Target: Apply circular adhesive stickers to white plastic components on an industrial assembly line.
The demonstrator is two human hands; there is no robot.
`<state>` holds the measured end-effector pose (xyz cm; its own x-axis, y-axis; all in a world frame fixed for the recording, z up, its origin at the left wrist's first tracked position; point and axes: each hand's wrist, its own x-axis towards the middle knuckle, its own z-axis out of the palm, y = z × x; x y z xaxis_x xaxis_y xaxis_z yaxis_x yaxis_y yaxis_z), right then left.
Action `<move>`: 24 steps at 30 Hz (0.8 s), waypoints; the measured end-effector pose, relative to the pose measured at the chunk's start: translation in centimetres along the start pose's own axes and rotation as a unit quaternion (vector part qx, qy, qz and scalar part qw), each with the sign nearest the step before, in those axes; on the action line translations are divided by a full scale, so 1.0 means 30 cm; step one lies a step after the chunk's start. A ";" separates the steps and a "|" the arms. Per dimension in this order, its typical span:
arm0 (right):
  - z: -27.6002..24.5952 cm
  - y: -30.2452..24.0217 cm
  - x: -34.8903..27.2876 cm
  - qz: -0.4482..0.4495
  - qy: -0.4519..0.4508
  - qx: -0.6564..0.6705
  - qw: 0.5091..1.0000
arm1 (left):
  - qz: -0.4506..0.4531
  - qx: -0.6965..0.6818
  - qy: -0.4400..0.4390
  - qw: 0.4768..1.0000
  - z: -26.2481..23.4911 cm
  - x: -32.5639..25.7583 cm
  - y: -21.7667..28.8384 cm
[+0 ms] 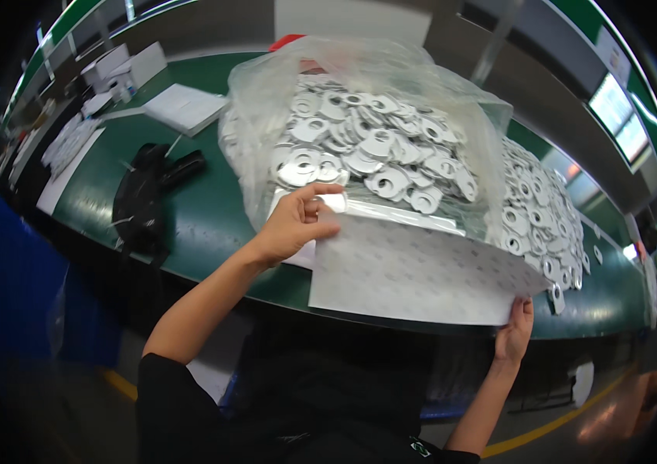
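Observation:
A white sheet [421,274] with a faint repeated pattern is held up at the table's near edge. My left hand [294,226] is closed at its upper left corner, thumb in front; a small shiny white piece [332,203] shows between thumb and index finger. My right hand [515,329] grips the sheet's lower right corner, fingers partly hidden. Right behind the sheet, a clear plastic bag [255,139] lies open, full of flat white ring-ended pieces [379,147]. A glossy strip [406,216] lies along the bag's near side.
More of the white pieces [537,209] are heaped on the green table [220,197] at the right. To the left lie a black tool-like object [143,197] and a white stack of paper [184,108]. White boxes [127,68] stand at the far left.

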<state>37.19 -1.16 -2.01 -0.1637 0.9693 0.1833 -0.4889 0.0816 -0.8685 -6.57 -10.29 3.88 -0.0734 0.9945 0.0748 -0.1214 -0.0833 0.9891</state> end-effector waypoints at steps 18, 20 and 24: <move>-0.118 0.030 0.064 -0.035 0.054 -0.519 0.852 | 0.089 0.395 0.783 0.471 -0.959 -2.066 -0.246; -0.198 0.010 0.075 -0.014 -0.001 -0.548 0.837 | 0.005 0.377 0.801 0.466 -0.856 -2.171 -0.504; 0.018 0.000 -0.017 0.028 0.000 -0.560 0.828 | -0.172 0.227 0.821 0.495 -0.708 -2.164 -0.797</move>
<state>36.82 -1.77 -1.86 -0.1586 0.9789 0.1286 0.6202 0.2001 -0.7585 -19.93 -74.22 -27.31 -0.8769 -0.4773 0.0572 -0.1981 0.4672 0.8617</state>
